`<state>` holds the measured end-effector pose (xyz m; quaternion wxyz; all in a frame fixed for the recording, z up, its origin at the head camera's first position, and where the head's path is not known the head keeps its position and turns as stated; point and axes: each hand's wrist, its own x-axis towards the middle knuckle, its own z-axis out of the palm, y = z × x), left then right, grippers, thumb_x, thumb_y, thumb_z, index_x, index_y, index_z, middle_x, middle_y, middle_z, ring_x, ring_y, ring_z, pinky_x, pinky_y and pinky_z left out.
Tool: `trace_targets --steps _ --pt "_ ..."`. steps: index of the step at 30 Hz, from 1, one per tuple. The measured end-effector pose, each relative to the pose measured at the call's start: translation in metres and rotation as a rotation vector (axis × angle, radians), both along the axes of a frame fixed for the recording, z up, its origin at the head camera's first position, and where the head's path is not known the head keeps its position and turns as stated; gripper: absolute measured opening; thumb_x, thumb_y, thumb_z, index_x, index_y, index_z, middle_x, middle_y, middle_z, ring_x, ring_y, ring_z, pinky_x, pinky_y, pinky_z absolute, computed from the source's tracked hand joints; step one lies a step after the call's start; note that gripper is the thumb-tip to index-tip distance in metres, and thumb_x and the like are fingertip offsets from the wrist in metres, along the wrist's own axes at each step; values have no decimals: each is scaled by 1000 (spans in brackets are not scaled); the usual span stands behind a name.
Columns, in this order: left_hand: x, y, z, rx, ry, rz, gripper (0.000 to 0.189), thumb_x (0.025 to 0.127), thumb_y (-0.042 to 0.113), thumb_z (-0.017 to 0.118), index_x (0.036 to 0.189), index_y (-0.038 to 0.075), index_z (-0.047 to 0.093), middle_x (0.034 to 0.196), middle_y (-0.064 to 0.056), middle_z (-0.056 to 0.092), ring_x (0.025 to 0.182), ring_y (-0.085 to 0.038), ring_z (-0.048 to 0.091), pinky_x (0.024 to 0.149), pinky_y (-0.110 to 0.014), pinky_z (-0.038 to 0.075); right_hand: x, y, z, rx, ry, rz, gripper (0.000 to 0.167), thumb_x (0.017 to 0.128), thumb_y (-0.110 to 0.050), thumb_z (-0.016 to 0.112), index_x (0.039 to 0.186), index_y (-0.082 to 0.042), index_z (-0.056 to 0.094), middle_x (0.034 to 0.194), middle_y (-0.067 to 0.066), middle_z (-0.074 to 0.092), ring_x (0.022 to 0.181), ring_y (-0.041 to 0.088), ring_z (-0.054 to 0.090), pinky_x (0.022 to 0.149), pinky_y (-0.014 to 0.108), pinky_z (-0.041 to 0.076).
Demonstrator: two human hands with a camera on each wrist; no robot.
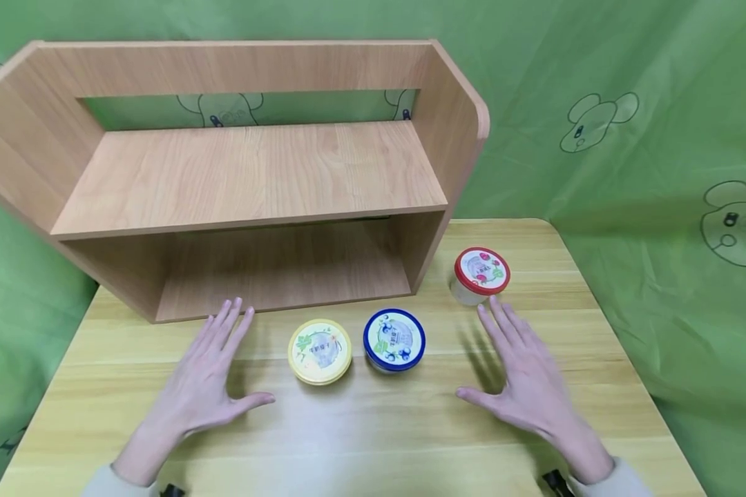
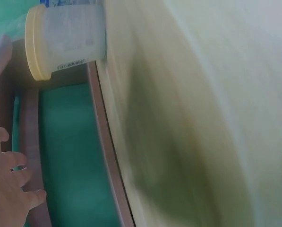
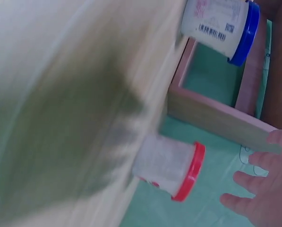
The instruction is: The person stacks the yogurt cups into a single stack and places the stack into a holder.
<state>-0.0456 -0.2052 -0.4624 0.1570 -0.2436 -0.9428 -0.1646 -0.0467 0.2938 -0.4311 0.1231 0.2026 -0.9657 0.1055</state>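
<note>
My left hand (image 1: pixel 205 379) hovers over the table, fingers straight and thumb spread, left of a tub with a yellow lid (image 1: pixel 320 352). Beside that tub stands one with a blue lid (image 1: pixel 394 340). Spread out on the right, my right hand (image 1: pixel 528 379) holds nothing, its fingertips just in front of a tub with a red lid (image 1: pixel 481 271). The left wrist view shows the pale side of the yellow-lidded tub (image 2: pixel 72 38). In the right wrist view the red-lidded tub (image 3: pixel 166 165) and the blue-lidded tub (image 3: pixel 218 26) both stand on the table.
A two-level wooden shelf (image 1: pixel 255 176) stands at the back left of the table, its lower compartment facing me. The wooden table (image 1: pixel 360 442) ends at a rounded corner at the back right. Green cloth (image 1: pixel 628 83) with animal drawings hangs behind and beside it.
</note>
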Motion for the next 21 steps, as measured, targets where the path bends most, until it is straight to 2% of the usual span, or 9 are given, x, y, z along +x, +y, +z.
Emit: trace_targets --steps 2,3,5,7,9,10,13,16,21 --pt "0 2 -1 31 -17 2 128 80 90 59 169 8 18 177 -16 18 165 -33 20 137 -23 -4 -1 -4 -2 -49 -36 7 132 67 -63 89 170 -20 19 176 14 25 159 42 31 140 43 14" --pt "0 4 -2 49 -25 1 128 79 89 63 169 8 18 177 -15 19 164 -33 22 137 -22 -2 -2 -6 -3 -78 -58 7 132 66 -59 92 170 -20 20 176 14 26 158 43 33 137 53 23" --pt "0 6 -4 85 -41 -4 130 78 85 69 169 9 17 177 -14 21 163 -35 26 137 -21 1 -3 -10 -4 -152 -106 9 131 65 -51 95 170 -22 21 175 15 29 156 46 36 124 70 36" --pt "0 7 -7 122 -51 -10 130 76 83 73 169 9 19 176 -13 23 161 -35 30 137 -22 5 -3 -14 -6 -228 -146 15 129 65 -45 97 169 -22 24 174 15 31 153 48 39 114 78 41" --pt "1 9 -9 160 -64 -13 130 76 81 75 168 8 20 176 -13 26 160 -36 32 137 -22 8 -3 -17 -8 -302 -187 24 127 66 -38 98 169 -23 24 174 13 30 151 50 40 113 81 40" --pt "2 9 -10 174 -75 -10 130 76 79 77 168 9 20 175 -13 26 159 -37 33 138 -26 13 -4 -18 -9 -335 -205 28 126 67 -35 98 169 -24 25 175 13 30 151 50 40 114 81 39" --pt "3 12 -11 223 -133 3 131 73 72 84 169 12 18 175 -14 27 155 -43 37 135 -48 30 -5 -21 -13 -408 -249 40 124 69 -29 98 168 -27 25 174 12 31 153 49 38 117 80 37" --pt "4 15 -13 281 -208 16 133 70 59 92 170 17 16 173 -17 31 150 -49 42 120 -70 41 -8 -24 -16 -458 -289 45 120 72 -27 98 168 -27 26 174 12 32 154 47 37 120 79 34" --pt "5 23 -20 385 -298 2 126 70 47 96 168 17 23 168 -20 39 148 -49 45 117 -75 41 -12 -29 -19 -513 -334 56 113 74 -25 96 166 -22 32 172 11 36 154 45 40 119 79 37"
